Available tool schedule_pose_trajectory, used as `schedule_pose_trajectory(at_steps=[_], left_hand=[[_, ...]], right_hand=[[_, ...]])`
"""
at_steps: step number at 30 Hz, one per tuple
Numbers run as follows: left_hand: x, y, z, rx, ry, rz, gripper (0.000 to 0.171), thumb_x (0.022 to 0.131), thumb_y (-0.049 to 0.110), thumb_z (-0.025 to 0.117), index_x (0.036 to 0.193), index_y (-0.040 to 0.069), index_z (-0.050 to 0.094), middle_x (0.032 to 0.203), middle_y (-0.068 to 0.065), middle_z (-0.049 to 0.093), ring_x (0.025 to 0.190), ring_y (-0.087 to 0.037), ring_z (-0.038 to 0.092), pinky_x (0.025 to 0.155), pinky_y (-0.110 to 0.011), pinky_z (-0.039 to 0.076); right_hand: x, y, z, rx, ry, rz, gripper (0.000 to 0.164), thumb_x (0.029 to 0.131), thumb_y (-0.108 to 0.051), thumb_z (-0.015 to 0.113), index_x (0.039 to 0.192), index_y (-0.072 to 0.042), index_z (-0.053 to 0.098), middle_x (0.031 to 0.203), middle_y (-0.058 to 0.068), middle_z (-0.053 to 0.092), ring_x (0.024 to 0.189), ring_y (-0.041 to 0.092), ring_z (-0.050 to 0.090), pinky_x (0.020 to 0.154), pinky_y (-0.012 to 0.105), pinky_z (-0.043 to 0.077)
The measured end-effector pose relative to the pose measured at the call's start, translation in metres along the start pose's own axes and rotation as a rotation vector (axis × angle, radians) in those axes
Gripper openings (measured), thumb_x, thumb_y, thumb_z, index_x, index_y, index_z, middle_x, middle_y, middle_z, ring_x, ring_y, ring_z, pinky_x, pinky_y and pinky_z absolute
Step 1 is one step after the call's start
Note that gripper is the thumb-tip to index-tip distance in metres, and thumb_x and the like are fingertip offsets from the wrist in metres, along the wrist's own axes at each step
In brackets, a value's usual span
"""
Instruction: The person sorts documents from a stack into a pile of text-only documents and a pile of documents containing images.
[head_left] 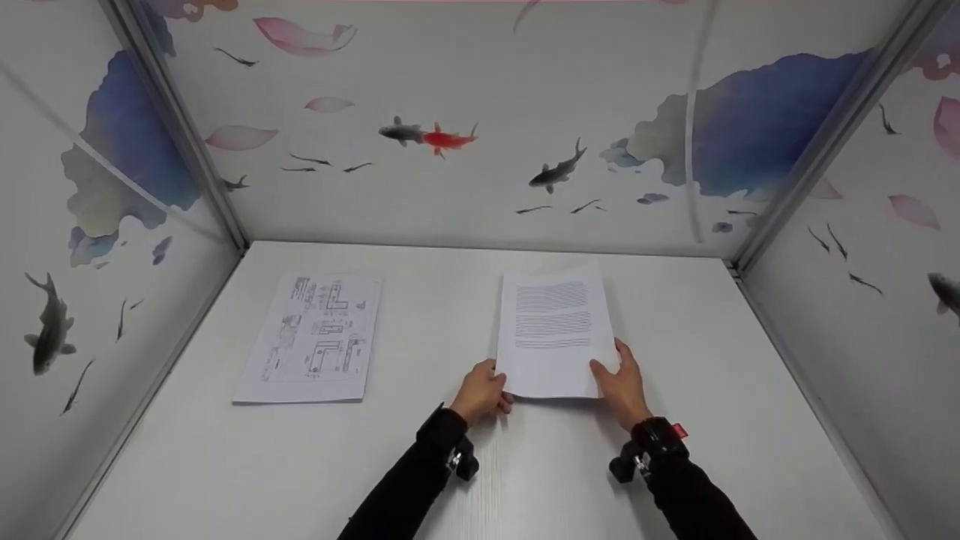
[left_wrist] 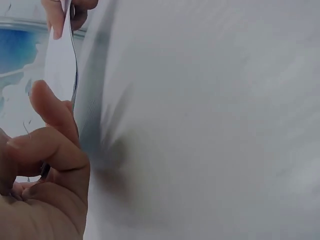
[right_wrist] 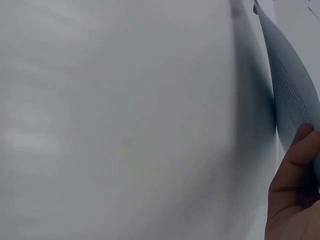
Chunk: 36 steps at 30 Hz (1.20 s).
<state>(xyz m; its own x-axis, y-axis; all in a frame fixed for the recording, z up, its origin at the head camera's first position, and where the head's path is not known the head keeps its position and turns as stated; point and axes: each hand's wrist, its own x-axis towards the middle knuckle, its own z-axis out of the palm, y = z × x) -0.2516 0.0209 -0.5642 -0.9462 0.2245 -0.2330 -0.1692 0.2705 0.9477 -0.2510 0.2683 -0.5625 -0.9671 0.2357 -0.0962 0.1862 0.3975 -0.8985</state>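
Note:
A stack of printed paper sheets (head_left: 553, 330) is held between both hands over the white table, its text side facing up. My left hand (head_left: 481, 391) grips the near left corner, thumb on top and fingers beneath. At the near right edge my right hand (head_left: 621, 381) pinches the sheets, thumb on top. In the left wrist view the sheets (left_wrist: 61, 65) appear nearly edge-on, slightly bowed, beyond the left hand (left_wrist: 47, 170). The right wrist view shows the printed underside of the sheets (right_wrist: 290, 85) curving above the fingers of the right hand (right_wrist: 297, 192).
Another stack of sheets (head_left: 311, 337) with technical drawings lies at the left of the white table (head_left: 435, 315). Walls with painted fish enclose the table at the back (head_left: 480, 195), left and right. Dark wrist-worn cameras sit on both forearms.

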Motion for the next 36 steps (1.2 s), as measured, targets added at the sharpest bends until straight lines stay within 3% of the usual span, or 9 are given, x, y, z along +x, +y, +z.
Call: schedule_pose_trajectory(at_steps=[5,8,11,15,19,23,28,36], left_hand=[[0.002,0.002,0.01,0.211,-0.002,0.079,0.007,0.091,0.002,0.044,0.09,-0.002,0.049,0.071,-0.011,0.059,0.056,-0.017,0.06,0.051,-0.029,0.047],[0.003,0.007,0.019,0.391,-0.001,0.124,0.02,0.093,0.007,0.045,0.104,-0.008,0.052,0.095,-0.02,0.061,0.087,-0.027,0.061,0.075,-0.036,0.048],[0.004,0.011,0.028,0.52,-0.008,0.142,0.04,0.094,0.012,0.044,0.125,-0.012,0.041,0.121,-0.025,0.05,0.114,-0.033,0.047,0.095,-0.04,0.036],[0.003,0.014,0.038,0.552,-0.04,0.104,0.054,0.094,0.015,0.046,0.136,-0.011,0.026,0.13,-0.026,0.044,0.119,-0.032,0.044,0.098,-0.04,0.034],[0.005,0.016,0.042,0.567,-0.048,0.078,0.057,0.093,0.016,0.048,0.139,-0.007,0.023,0.132,-0.023,0.043,0.12,-0.029,0.043,0.098,-0.038,0.034],[0.007,0.016,0.044,0.572,-0.056,0.069,0.055,0.093,0.017,0.047,0.138,-0.006,0.026,0.133,-0.022,0.042,0.122,-0.029,0.042,0.099,-0.038,0.032],[0.006,0.015,0.044,0.547,-0.058,0.06,0.054,0.091,0.017,0.05,0.136,-0.007,0.031,0.132,-0.022,0.043,0.121,-0.028,0.043,0.099,-0.039,0.033],[0.001,0.012,0.043,0.532,-0.035,0.127,0.052,0.081,0.026,0.065,0.12,-0.003,0.047,0.109,-0.019,0.06,0.097,-0.027,0.058,0.082,-0.039,0.045]], right_hand=[[0.004,0.006,-0.015,-0.025,0.005,0.006,0.069,0.089,-0.022,0.056,0.144,-0.006,0.017,0.146,0.016,0.022,0.133,0.031,0.019,0.105,0.045,0.017],[0.005,0.01,-0.023,-0.063,0.034,0.011,0.069,0.088,-0.021,0.057,0.143,-0.006,0.018,0.145,0.017,0.024,0.131,0.033,0.023,0.104,0.046,0.021],[0.006,0.014,-0.028,-0.123,0.077,0.024,0.068,0.088,-0.02,0.057,0.143,-0.005,0.021,0.143,0.019,0.028,0.129,0.035,0.027,0.102,0.046,0.025],[0.007,0.017,-0.032,-0.199,0.117,0.037,0.064,0.088,-0.018,0.056,0.141,-0.003,0.024,0.14,0.023,0.031,0.126,0.038,0.03,0.1,0.048,0.027],[0.006,0.018,-0.035,-0.248,0.144,0.068,0.059,0.087,-0.017,0.052,0.139,-0.003,0.03,0.135,0.026,0.036,0.122,0.04,0.035,0.096,0.05,0.032],[0.003,0.017,-0.038,-0.296,0.151,0.102,0.057,0.085,-0.018,0.05,0.138,-0.002,0.033,0.132,0.027,0.04,0.117,0.041,0.041,0.089,0.052,0.036],[0.002,0.015,-0.039,-0.358,0.141,0.083,0.056,0.085,-0.018,0.048,0.136,0.0,0.035,0.133,0.025,0.041,0.115,0.042,0.042,0.085,0.053,0.038],[0.003,0.016,-0.038,-0.404,0.162,0.026,0.058,0.085,-0.019,0.049,0.135,0.007,0.032,0.129,0.028,0.043,0.118,0.043,0.038,0.091,0.052,0.035]])
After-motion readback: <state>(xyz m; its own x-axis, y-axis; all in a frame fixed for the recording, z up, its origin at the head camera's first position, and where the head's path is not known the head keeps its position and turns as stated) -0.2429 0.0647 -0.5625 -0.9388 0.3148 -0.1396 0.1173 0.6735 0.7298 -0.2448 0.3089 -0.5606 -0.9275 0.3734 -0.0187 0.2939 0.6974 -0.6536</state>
